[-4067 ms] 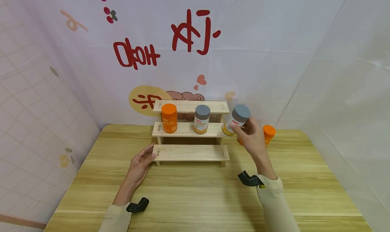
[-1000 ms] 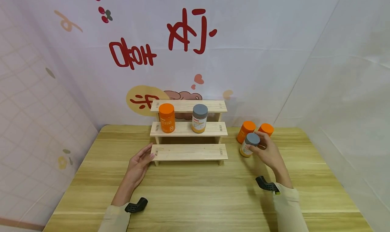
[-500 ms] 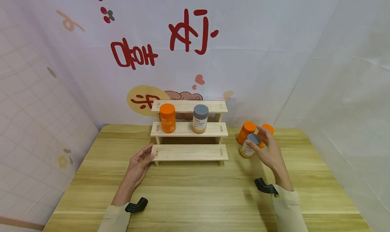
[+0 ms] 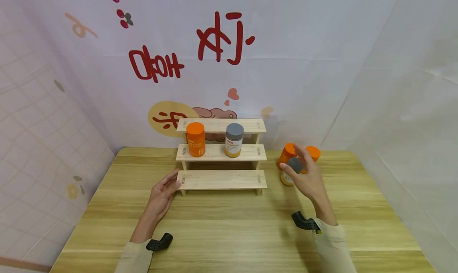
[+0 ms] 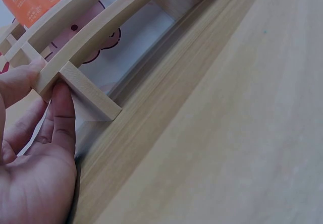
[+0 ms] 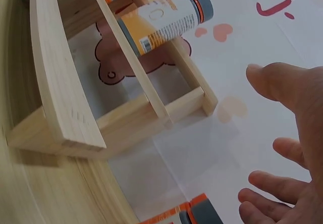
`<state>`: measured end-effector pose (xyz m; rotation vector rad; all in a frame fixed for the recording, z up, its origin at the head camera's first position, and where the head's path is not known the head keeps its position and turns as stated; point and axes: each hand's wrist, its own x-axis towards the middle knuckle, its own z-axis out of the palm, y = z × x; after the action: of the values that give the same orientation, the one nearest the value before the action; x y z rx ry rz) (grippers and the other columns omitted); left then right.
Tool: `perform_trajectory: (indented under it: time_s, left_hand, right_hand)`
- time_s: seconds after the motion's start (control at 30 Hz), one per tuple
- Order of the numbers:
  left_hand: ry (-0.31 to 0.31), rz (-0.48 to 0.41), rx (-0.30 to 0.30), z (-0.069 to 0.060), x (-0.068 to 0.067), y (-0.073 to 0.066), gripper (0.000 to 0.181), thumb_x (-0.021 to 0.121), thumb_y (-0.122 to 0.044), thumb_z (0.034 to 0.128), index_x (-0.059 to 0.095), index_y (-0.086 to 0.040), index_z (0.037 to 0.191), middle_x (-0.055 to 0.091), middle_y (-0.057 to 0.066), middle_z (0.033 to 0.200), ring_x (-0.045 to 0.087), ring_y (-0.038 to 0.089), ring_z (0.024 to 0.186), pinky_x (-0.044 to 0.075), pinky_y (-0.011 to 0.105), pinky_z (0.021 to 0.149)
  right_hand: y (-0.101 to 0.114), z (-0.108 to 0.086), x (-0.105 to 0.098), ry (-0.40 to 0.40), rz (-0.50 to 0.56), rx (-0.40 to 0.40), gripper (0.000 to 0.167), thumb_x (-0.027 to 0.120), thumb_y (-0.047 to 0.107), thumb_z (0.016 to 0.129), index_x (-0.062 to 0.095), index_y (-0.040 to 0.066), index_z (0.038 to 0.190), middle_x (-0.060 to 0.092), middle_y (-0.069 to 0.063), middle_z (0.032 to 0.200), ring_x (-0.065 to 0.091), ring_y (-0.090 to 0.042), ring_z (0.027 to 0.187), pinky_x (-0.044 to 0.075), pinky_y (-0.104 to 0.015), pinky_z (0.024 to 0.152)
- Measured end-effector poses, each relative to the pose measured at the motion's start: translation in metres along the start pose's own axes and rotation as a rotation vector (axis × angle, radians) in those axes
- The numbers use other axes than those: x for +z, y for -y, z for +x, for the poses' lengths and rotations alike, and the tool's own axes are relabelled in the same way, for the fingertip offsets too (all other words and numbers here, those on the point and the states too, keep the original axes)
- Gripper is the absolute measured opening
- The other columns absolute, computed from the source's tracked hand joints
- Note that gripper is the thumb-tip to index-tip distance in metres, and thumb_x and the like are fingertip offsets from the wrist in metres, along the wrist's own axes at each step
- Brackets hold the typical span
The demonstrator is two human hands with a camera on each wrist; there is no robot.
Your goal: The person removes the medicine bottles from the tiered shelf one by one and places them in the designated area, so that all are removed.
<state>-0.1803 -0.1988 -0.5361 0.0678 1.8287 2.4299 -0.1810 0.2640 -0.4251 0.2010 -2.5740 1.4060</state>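
My left hand (image 4: 162, 195) pinches the left end of the lowest step of a three-step wooden display rack (image 4: 222, 180). In the left wrist view its thumb lies on the board and fingers reach beneath. My right hand (image 4: 310, 182), fingers spread and holding nothing, is raised beside a grey-lidded jar (image 4: 287, 180) on the table, partly covering it in the head view. Two orange jars (image 4: 285, 155) stand close behind, also partly hidden. On the rack's middle step are an orange jar (image 4: 196, 140) at left and another grey-lidded jar (image 4: 234, 141) near the centre.
The rack stands on a wood-grain table (image 4: 222, 233), near a white backdrop (image 4: 304, 66) with red characters and cartoon prints. Another white sheet (image 4: 411, 145) hangs along the right side.
My right hand carried the grey-lidded jar from the middle step's right end to the table, then let go. Since then it has opened wider and shifted slightly left. The left hand keeps its hold.
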Motion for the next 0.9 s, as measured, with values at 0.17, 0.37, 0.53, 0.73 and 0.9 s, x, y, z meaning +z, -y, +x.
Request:
perform_trajectory:
  time_s: [0.17,0.37,0.53,0.73,0.9]
  left_hand:
    - [-0.001,0.008,-0.022,0.001,0.0,0.0,0.066,0.062,-0.007,0.1026,0.031,-0.001,0.16,0.044,0.001,0.142,0.052,0.001,0.127,0.049,0.012,0.103]
    - [-0.008,0.0,-0.02,0.0,0.0,0.0,0.066,0.062,-0.006,0.1025,0.03,0.0,0.16,0.045,0.0,0.14,0.052,0.001,0.125,0.05,0.012,0.102]
    - [-0.003,-0.001,-0.015,-0.001,0.0,0.0,0.066,0.062,-0.005,0.1024,0.03,0.0,0.16,0.044,0.002,0.14,0.052,0.001,0.126,0.049,0.012,0.103]
    - [0.004,0.003,-0.021,-0.001,0.0,0.0,0.067,0.062,-0.006,0.1026,0.028,0.0,0.16,0.043,0.002,0.141,0.051,0.0,0.127,0.049,0.012,0.103]
    - [0.002,-0.008,-0.019,-0.001,0.0,0.0,0.068,0.062,-0.007,0.1024,0.028,0.0,0.161,0.044,0.0,0.139,0.051,0.0,0.127,0.049,0.012,0.103]
  right_hand:
    - [0.004,0.0,0.008,0.012,0.053,-0.032,0.08,0.075,0.029,0.096,0.032,0.02,0.162,0.035,-0.016,0.164,0.035,-0.043,0.149,0.032,-0.061,0.122]
    - [0.01,0.004,0.02,0.05,0.109,-0.049,0.079,0.075,0.025,0.096,0.03,0.026,0.162,0.035,-0.01,0.164,0.035,-0.038,0.151,0.032,-0.064,0.121]
    - [0.017,0.01,0.029,0.078,0.103,-0.085,0.079,0.074,0.026,0.097,0.029,0.027,0.162,0.037,-0.009,0.164,0.039,-0.037,0.149,0.033,-0.062,0.121]
    - [0.027,0.017,0.038,0.103,0.141,-0.105,0.08,0.074,0.025,0.097,0.028,0.026,0.162,0.035,-0.009,0.165,0.038,-0.038,0.149,0.034,-0.059,0.122]
    - [0.035,0.024,0.046,0.125,0.15,-0.101,0.081,0.075,0.025,0.096,0.028,0.027,0.162,0.035,-0.008,0.164,0.039,-0.038,0.149,0.034,-0.056,0.123]
